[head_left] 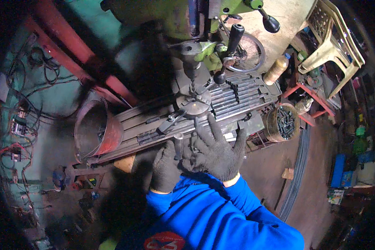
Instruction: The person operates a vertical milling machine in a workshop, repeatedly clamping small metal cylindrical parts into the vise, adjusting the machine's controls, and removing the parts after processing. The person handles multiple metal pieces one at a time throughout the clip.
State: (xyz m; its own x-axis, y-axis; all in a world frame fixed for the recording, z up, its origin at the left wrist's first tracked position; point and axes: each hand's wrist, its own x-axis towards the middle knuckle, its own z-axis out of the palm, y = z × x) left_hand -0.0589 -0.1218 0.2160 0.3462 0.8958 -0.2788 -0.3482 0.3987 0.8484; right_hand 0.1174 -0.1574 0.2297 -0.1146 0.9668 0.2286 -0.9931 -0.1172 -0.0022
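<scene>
Both my hands wear dark grey gloves at the near edge of a slotted machine table. My left hand is closed, its fingers together against a short grey cylindrical handle; its inner side is hidden. To the right, my right hand is open with fingers spread, reaching over the table's front edge beside dark metal parts. Beyond them a round metal fixture sits on the table under a drill bit in the spindle. A clamp bar slants out from the fixture's left.
A red bucket stands at the table's left end. Metal rods lie on its right part, near a bottle. A tin of bolts is beside it. Machine levers jut overhead. Long rods lie on the floor.
</scene>
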